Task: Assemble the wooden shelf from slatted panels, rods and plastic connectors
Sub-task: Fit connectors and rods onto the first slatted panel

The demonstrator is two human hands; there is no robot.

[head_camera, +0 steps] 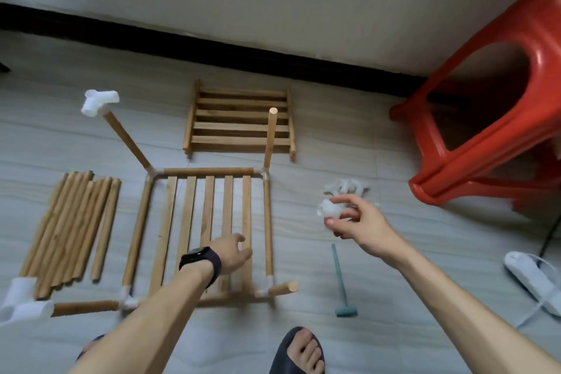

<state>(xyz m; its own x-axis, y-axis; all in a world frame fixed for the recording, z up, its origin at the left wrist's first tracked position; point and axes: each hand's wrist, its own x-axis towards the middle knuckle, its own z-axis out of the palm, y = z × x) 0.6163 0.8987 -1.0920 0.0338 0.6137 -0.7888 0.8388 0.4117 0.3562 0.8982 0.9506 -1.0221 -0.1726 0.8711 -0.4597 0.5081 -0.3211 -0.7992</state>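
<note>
A slatted panel [188, 222] framed by rods and white corner connectors lies on the floor in the middle. Upright rods rise from its corners; the far-left rod [126, 138] carries a white connector [98, 102], the far-right rod [270, 136] has a bare top. My left hand [233, 252], watch on the wrist, rests on the slats near the panel's right side. My right hand [355, 222] pinches a white plastic connector [329, 209] just above a small pile of connectors [346, 187]. A second slatted panel [239, 121] lies farther back.
A bundle of loose rods [69, 228] lies left of the frame. A small green mallet [341, 282] lies right of it. A red plastic stool [491, 106] lies tipped over at the right. White slippers [531, 279] are at the far right, my sandalled foot [299, 352] at the bottom.
</note>
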